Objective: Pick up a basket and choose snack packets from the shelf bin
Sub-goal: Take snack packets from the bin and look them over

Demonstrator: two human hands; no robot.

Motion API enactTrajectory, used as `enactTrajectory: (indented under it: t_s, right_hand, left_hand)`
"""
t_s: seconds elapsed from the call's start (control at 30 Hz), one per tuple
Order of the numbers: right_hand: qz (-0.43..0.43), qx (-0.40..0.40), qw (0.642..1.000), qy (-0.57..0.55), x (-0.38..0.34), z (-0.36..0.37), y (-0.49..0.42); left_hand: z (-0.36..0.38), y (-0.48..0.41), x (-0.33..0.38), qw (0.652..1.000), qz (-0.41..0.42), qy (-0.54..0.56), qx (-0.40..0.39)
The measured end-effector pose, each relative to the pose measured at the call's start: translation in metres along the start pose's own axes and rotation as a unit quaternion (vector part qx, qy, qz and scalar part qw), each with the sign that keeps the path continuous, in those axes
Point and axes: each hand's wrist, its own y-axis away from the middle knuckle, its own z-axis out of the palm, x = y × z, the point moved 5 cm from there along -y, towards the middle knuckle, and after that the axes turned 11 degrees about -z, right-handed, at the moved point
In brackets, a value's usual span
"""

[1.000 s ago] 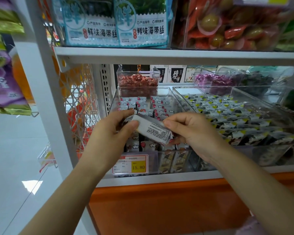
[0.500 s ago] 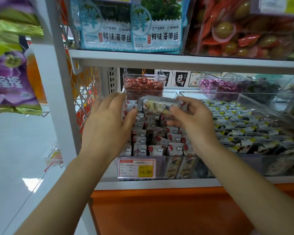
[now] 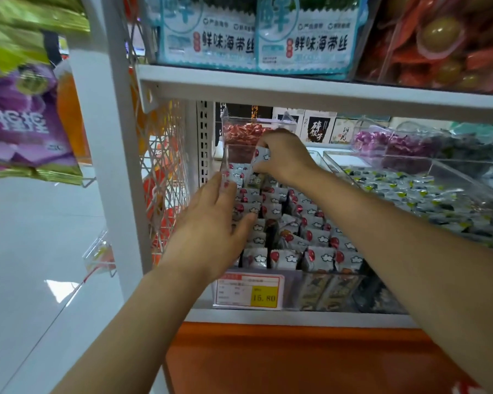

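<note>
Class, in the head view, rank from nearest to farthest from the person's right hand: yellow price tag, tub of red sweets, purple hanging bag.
From the right hand:
1. tub of red sweets, just beside, left.
2. yellow price tag, bin front, below.
3. purple hanging bag, far left.

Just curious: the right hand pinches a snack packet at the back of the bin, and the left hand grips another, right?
Not quite. The head view shows the left hand open, gripping nothing, above the rows of packets. The right hand does pinch a snack packet.
</note>
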Motion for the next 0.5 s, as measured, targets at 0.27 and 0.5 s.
enactTrajectory:
  t_s: [0.27,0.5]
  right_hand:
    - [-0.062,-0.199,0.975,0.075,0.021,0.043,0.0]
    - [0.003,-0.051,0.999,-0.009,0.036,0.029,-0.03]
  left_hand:
    - [0.003,0.0,-0.001,1.0,0.001,0.031,-0.005]
    - [0.004,-0.001,-0.001,0.999,0.01,0.038,0.004]
